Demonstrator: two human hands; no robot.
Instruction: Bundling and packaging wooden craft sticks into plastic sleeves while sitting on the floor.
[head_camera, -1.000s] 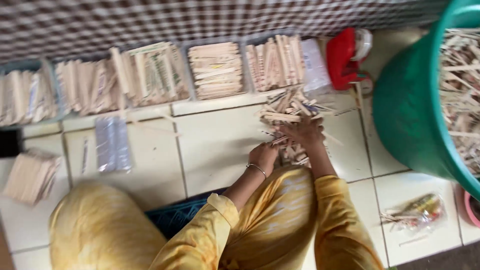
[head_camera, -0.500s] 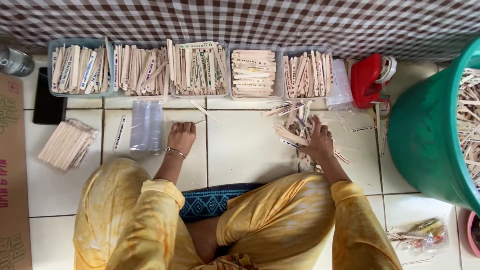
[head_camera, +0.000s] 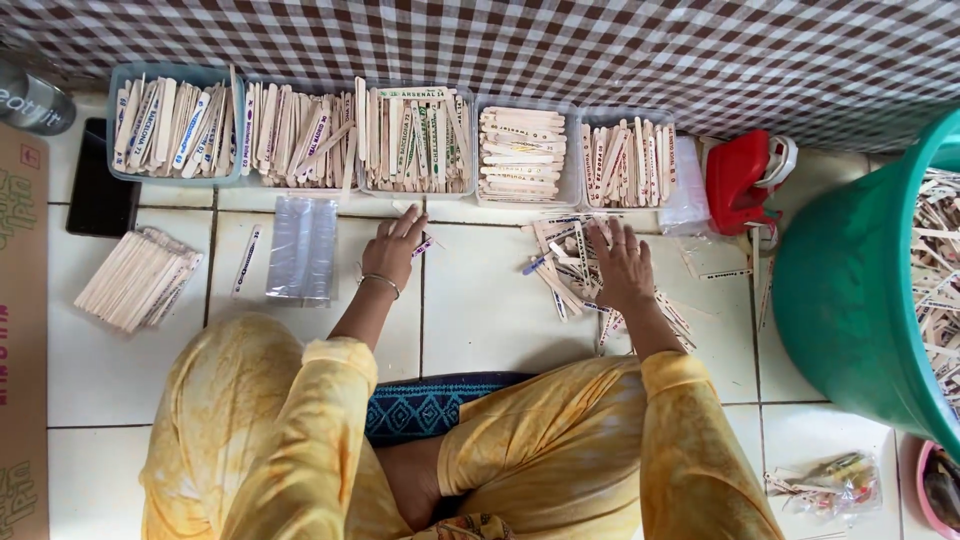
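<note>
1. Compared with half a second earlier, the left hand (head_camera: 392, 255) is found further right on the white tiled floor (head_camera: 480, 310), away from the clear plastic sleeve (head_camera: 303, 248). Its fingers now lie over a single printed flat wooden stick (head_camera: 424, 245) just below the middle tray; whether its grip is closed on that stick cannot be told.
2. The right hand (head_camera: 622, 268) is seen spread flat, its grip released, pressed on the loose heap of printed flat wooden sticks (head_camera: 570, 270), much as before.
3. From this shift it is judged that one stick is being carried from the heap toward the trays, so sorting is under way with much of the heap left.
4. Counted from left to right: one black flat phone-like slab (head_camera: 100, 190), one bundle of plain wooden sticks (head_camera: 140, 278), five clear plastic trays of sorted sticks (head_camera: 170, 125), one red tape dispenser (head_camera: 742, 180), one large green plastic tub (head_camera: 850, 290) holding more sticks.
</note>
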